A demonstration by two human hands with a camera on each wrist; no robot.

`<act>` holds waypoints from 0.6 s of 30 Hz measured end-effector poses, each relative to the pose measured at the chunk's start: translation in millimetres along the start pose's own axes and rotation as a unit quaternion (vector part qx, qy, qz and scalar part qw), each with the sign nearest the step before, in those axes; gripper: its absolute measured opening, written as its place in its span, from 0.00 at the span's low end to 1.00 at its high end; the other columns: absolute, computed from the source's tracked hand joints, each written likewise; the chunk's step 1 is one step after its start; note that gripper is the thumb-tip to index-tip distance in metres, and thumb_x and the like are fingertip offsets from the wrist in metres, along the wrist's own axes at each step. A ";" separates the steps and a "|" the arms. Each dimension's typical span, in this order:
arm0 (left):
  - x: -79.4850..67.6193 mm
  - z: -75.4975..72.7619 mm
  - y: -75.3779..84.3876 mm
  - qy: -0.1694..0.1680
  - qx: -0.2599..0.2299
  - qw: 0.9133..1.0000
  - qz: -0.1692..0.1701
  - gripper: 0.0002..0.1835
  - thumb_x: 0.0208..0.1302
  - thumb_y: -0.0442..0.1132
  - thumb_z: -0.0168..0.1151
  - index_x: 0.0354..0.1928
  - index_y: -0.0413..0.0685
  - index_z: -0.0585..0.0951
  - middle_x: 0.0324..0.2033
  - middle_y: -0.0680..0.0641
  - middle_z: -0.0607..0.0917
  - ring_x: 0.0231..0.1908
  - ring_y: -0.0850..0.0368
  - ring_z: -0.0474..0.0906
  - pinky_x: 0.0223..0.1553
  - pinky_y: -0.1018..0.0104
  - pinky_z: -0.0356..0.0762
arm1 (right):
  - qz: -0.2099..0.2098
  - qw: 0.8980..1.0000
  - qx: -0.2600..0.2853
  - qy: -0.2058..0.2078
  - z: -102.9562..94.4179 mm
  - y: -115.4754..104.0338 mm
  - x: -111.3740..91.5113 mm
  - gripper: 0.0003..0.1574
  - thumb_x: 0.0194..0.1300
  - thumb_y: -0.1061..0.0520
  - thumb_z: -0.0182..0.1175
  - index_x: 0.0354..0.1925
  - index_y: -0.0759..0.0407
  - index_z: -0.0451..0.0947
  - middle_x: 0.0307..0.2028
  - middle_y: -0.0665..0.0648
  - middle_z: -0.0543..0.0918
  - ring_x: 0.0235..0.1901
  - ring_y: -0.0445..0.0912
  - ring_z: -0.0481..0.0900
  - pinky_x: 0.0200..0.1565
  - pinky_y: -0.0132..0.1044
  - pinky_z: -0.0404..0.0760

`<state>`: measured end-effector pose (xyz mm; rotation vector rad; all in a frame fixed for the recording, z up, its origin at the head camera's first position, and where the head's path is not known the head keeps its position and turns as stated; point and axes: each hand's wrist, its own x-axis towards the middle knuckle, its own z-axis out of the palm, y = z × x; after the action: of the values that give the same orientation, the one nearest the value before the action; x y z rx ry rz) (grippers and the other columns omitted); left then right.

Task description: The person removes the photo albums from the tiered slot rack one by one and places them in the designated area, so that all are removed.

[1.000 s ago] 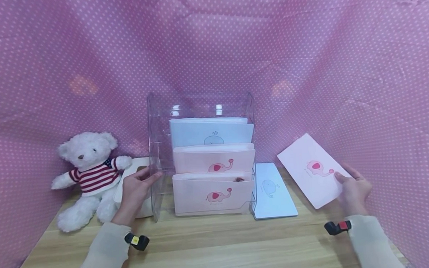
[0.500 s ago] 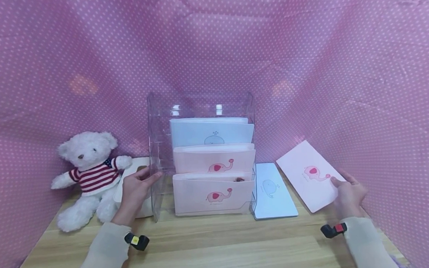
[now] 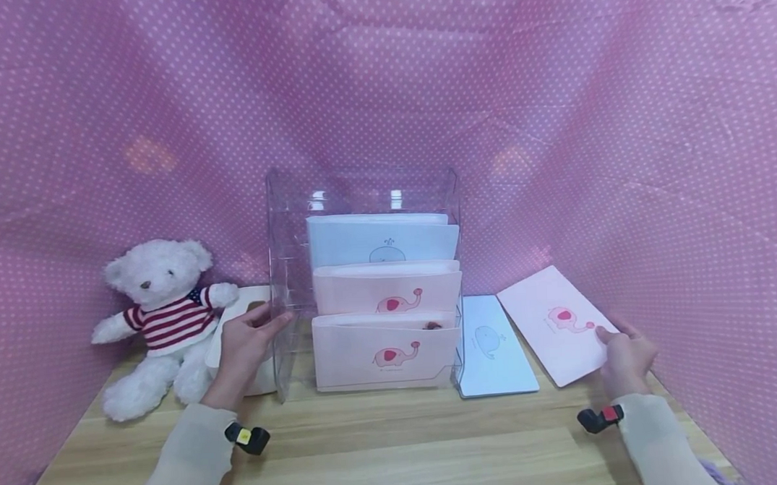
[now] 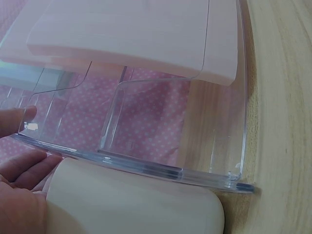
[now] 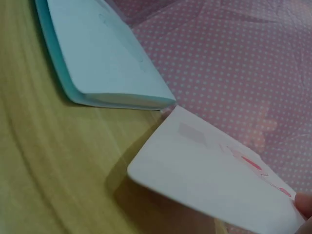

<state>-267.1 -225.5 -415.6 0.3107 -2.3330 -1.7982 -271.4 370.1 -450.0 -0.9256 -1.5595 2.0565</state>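
Observation:
My left hand (image 3: 240, 354) grips the left side wall of a clear plastic file rack (image 3: 278, 276), thumb inside and fingers outside, as the left wrist view shows. In the rack's tiers stand a blue whale notebook (image 3: 336, 241) at the back and two pink elephant ones in front, the lowest (image 3: 348, 356) fully visible. At the right, my right hand (image 3: 630, 358) pinches a pink notebook (image 3: 535, 308) by its right edge, thumb on the cover with the elephant. It is tilted, its lower corner (image 5: 146, 170) close over the tabletop. My other right fingers are hidden behind it.
A blue whale notebook (image 3: 495, 372) lies between the rack and the pink one. Left of the rack are a cream rounded box (image 4: 136, 200) and a white teddy bear (image 3: 177, 328) in a striped sweater. Pink dotted cloth (image 3: 381, 76) encloses the wooden table (image 3: 397, 445).
My right hand has moved left and slightly down with the pink notebook, bringing it nearer the table and the blue notebook. My left hand has stayed on the rack.

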 end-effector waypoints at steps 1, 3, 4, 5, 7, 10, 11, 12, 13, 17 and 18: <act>0.2 -0.2 -0.4 0.001 0.000 1.000 -0.001 0.33 0.65 0.47 0.70 0.70 0.46 0.74 0.68 0.40 0.77 0.66 0.45 0.75 0.69 0.49 0.71 | 0.001 1.000 -0.015 0.001 0.5 0.7 0.2 0.35 0.68 0.67 0.61 0.71 0.53 0.71 0.71 0.55 0.72 0.70 0.45 0.69 0.67 0.31 0.73; 0.8 -0.4 -1.0 0.003 -0.001 1.000 0.000 0.33 0.65 0.47 0.71 0.70 0.46 0.74 0.68 0.40 0.77 0.66 0.45 0.75 0.69 0.49 0.72 | 0.001 0.999 -0.044 0.001 1.2 1.7 -0.2 0.35 0.69 0.66 0.60 0.72 0.53 0.69 0.75 0.58 0.67 0.71 0.45 0.68 0.70 0.33 0.70; 1.0 -0.6 -1.0 0.003 -0.003 1.000 0.000 0.33 0.65 0.47 0.71 0.70 0.46 0.74 0.68 0.40 0.77 0.66 0.46 0.76 0.69 0.50 0.72 | 0.001 0.998 -0.057 0.001 1.2 2.1 -0.7 0.34 0.70 0.65 0.60 0.72 0.53 0.69 0.76 0.58 0.66 0.71 0.45 0.68 0.71 0.34 0.70; 1.0 -0.5 -0.9 0.003 -0.004 1.000 0.001 0.33 0.65 0.47 0.71 0.70 0.46 0.74 0.68 0.40 0.77 0.65 0.46 0.76 0.69 0.50 0.72 | -0.001 0.998 -0.068 0.002 1.2 2.7 -1.1 0.34 0.70 0.65 0.59 0.72 0.54 0.69 0.76 0.59 0.65 0.71 0.45 0.68 0.71 0.34 0.70; 1.0 -0.3 -0.7 0.002 -0.007 1.000 0.003 0.33 0.65 0.47 0.71 0.70 0.45 0.74 0.68 0.40 0.77 0.66 0.46 0.76 0.69 0.51 0.72 | -0.005 0.996 -0.088 0.001 0.5 4.1 -1.5 0.34 0.71 0.64 0.59 0.72 0.54 0.68 0.76 0.60 0.64 0.71 0.46 0.68 0.68 0.31 0.72; 0.5 -0.2 -0.3 0.000 -0.009 1.000 0.002 0.34 0.64 0.48 0.71 0.70 0.45 0.74 0.68 0.40 0.77 0.66 0.46 0.75 0.69 0.51 0.71 | -0.004 0.996 -0.094 -0.004 -1.6 7.5 -0.7 0.33 0.71 0.64 0.58 0.72 0.54 0.68 0.77 0.61 0.63 0.72 0.47 0.68 0.63 0.28 0.75; 0.1 -0.1 -0.2 0.000 -0.007 1.000 0.001 0.34 0.64 0.49 0.71 0.70 0.46 0.74 0.68 0.40 0.77 0.66 0.46 0.75 0.70 0.51 0.71 | -0.003 0.996 -0.092 -0.005 -2.3 8.8 -0.2 0.33 0.71 0.64 0.58 0.72 0.54 0.68 0.77 0.61 0.63 0.72 0.47 0.68 0.62 0.27 0.75; -0.1 -0.1 -0.2 -0.001 -0.007 1.000 0.001 0.35 0.64 0.50 0.71 0.70 0.46 0.74 0.68 0.40 0.77 0.66 0.46 0.75 0.70 0.51 0.71 | -0.006 0.995 -0.096 -0.009 -3.2 10.1 0.3 0.34 0.71 0.64 0.58 0.72 0.55 0.67 0.77 0.62 0.62 0.73 0.49 0.67 0.62 0.27 0.75; -0.2 -0.1 -0.2 -0.001 -0.007 1.000 0.000 0.35 0.63 0.51 0.72 0.70 0.46 0.74 0.68 0.39 0.77 0.66 0.46 0.75 0.70 0.50 0.71 | -0.006 0.995 -0.102 -0.009 -4.0 11.5 1.0 0.34 0.71 0.64 0.58 0.73 0.55 0.66 0.77 0.61 0.61 0.74 0.49 0.66 0.63 0.28 0.74; -0.6 0.4 0.0 -0.002 -0.006 1.000 0.002 0.35 0.64 0.50 0.71 0.70 0.46 0.74 0.68 0.39 0.77 0.66 0.45 0.75 0.70 0.49 0.70 | -0.016 0.990 -0.140 -0.006 -7.3 16.2 4.0 0.35 0.71 0.62 0.59 0.73 0.55 0.65 0.78 0.58 0.61 0.77 0.50 0.61 0.70 0.35 0.68; -0.6 0.4 0.0 -0.002 -0.007 1.000 0.002 0.34 0.64 0.49 0.71 0.70 0.46 0.74 0.68 0.39 0.77 0.66 0.44 0.75 0.70 0.49 0.70 | -0.020 0.987 -0.158 -0.005 -8.3 17.2 4.8 0.35 0.71 0.61 0.59 0.73 0.55 0.65 0.77 0.58 0.61 0.77 0.51 0.60 0.72 0.37 0.67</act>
<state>-266.7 -224.9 -415.7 0.3010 -2.3199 -1.8145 -267.5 373.8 -469.0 -0.9823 -1.9321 1.8197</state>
